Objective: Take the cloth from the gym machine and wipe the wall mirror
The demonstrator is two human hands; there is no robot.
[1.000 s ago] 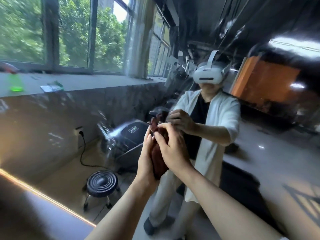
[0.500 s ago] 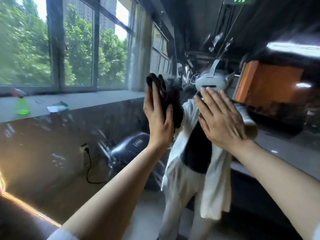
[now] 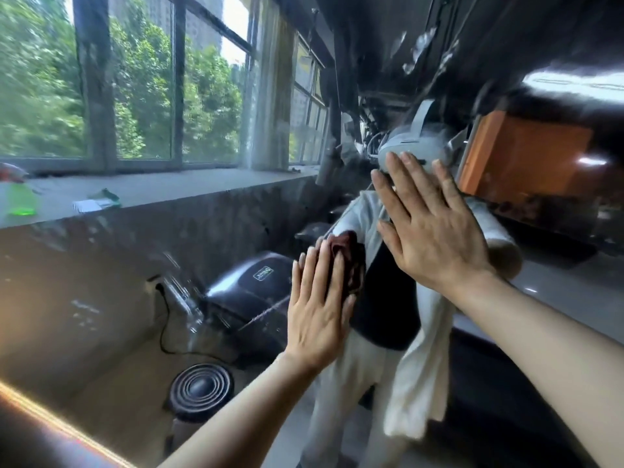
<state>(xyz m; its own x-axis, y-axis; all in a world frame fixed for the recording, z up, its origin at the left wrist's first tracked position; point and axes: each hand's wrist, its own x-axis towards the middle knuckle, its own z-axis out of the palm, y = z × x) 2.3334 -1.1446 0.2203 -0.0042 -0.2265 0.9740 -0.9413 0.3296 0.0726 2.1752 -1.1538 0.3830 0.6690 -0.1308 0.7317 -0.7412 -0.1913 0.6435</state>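
**Both palms flat on the mirror, cloth under the left**

Left hand (image 3: 315, 310) lies with straight fingers spread, pressing a dark reddish cloth (image 3: 349, 265) against the wall mirror (image 3: 101, 282); the cloth bunches out past the fingertips and to that hand's right. Right hand (image 3: 429, 228) is higher and to the right, its palm and straight fingers flat on the glass and holding nothing. The two hands are apart, with the cloth between them and nearer the left.

Behind the hands the mirror shows the person's reflection (image 3: 388, 332): a white headset (image 3: 413, 148), a pale open shirt over a dark top, light trousers. The right hand covers the lower part of the headset and what lies beneath it.

Left of the left hand, the reflection holds a dark gym machine (image 3: 250, 288) with a small label whose writing is too blurred to read, a black cable (image 3: 165, 329) running to a wall socket, and a round ribbed black stool (image 3: 201, 388) below. Far to the upper left, a green spray bottle (image 3: 18, 201) stands on the window sill (image 3: 169, 187), cut off by the frame edge; its contents cannot be made out. A small packet (image 3: 96, 204) lies further along the sill, its print illegible. Streaks and smears blur much of the glass.
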